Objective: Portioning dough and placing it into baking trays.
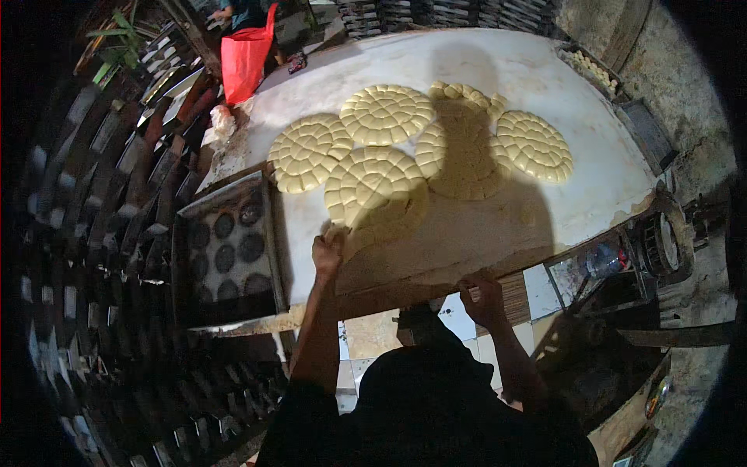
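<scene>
My left hand [327, 251] is at the near left edge of the front round of pale dough [376, 187], its fingers closed in a pinch on the dough there. Scored lines divide this flat round into many small pieces. My right hand [482, 300] is by the table's front edge, fingers curled; what they hold, if anything, is hidden. Behind the front round lie more cut rounds: one at the left [310, 152], one at the back [387, 114], one at the right [534, 145] and a shaded one [461, 159]. Loose dough pieces [467, 95] sit behind that one.
The pale table [303, 233] carries my shadow. A dark tray with round hollows [226, 257] stands at its left. A red bag [247, 62] is at the back left, near another person [245, 14]. A long box of small pieces [593, 71] lines the right back edge.
</scene>
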`<state>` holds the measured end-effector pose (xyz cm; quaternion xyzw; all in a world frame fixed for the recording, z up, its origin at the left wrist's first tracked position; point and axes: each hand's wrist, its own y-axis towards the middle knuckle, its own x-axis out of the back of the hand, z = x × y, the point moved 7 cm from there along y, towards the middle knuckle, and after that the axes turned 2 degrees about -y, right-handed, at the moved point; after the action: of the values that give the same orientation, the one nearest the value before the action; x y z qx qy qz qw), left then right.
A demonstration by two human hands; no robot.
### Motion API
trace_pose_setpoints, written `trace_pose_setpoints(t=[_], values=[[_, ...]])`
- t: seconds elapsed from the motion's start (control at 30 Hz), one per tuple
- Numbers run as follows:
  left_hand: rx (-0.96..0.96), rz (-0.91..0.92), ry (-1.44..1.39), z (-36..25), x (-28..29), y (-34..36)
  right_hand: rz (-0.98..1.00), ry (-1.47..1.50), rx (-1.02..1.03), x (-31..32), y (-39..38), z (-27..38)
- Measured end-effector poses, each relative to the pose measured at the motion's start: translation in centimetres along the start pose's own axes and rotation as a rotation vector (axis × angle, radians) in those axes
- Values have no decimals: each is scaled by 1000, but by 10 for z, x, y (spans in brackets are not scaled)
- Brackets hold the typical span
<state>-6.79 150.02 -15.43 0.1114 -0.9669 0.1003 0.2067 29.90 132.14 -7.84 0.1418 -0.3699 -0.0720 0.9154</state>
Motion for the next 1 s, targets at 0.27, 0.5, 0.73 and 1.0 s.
trace_pose_setpoints(t=[0.27,0.5,0.73,1.0], values=[[-116,-292,-89,34,100,-165,66,49,-98,5,-72,42],[-326,191,-675,-48,9,-240,510,980,-432,-133,-69,99],[-281,-120,-523,-46,43,-183,-27,700,-340,-62,14,73],[-79,81,-506,52,43,-88,451,-288,308,-27,56,-70]])
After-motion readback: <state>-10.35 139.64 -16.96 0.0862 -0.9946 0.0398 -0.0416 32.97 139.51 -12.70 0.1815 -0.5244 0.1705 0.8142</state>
